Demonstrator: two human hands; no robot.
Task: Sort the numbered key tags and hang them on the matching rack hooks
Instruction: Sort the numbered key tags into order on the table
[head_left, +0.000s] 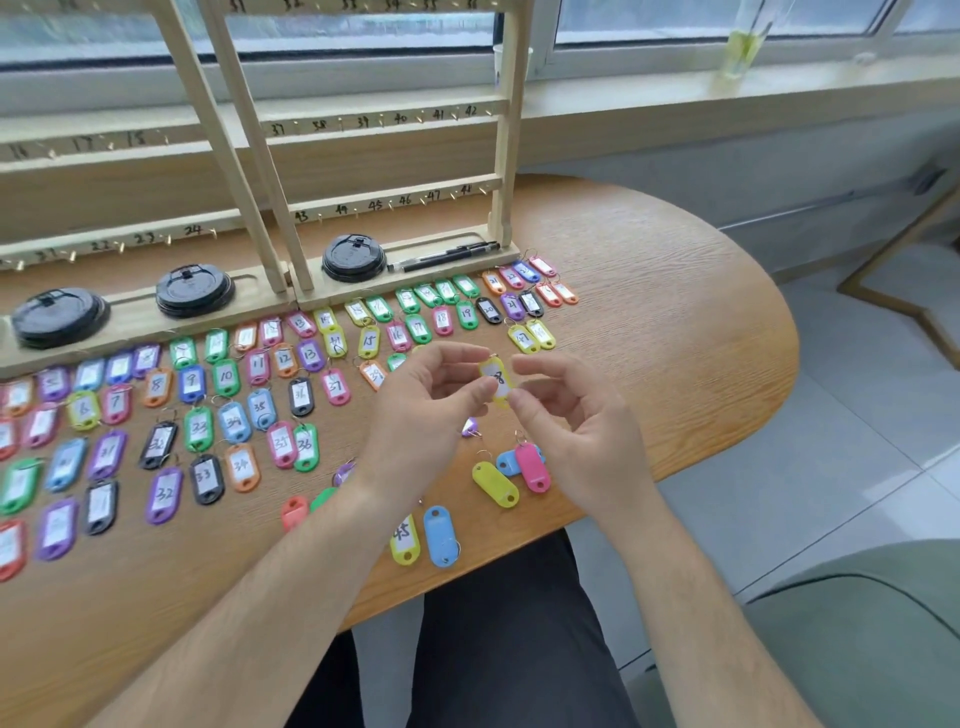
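I hold a yellow key tag (497, 379) above the table between both hands; its label ends in 8. My left hand (426, 410) pinches its left side with thumb and forefinger. My right hand (566, 410) pinches its lower right edge. Several coloured numbered tags (228, 415) lie in rows across the wooden table. A wooden rack (363, 202) with numbered brass hooks stands at the back; no tags hang on the visible hooks. Loose tags lie near the front edge: yellow (494, 484), pink (532, 466), blue (440, 535) and a yellow 45 (405, 538).
Three stacks of black cup lids (354, 257) sit in the rack's base tray, along with black pens (447, 254). The table's rounded edge (769, 374) is to the right, with floor beyond. A windowsill with a glass (743, 49) runs behind.
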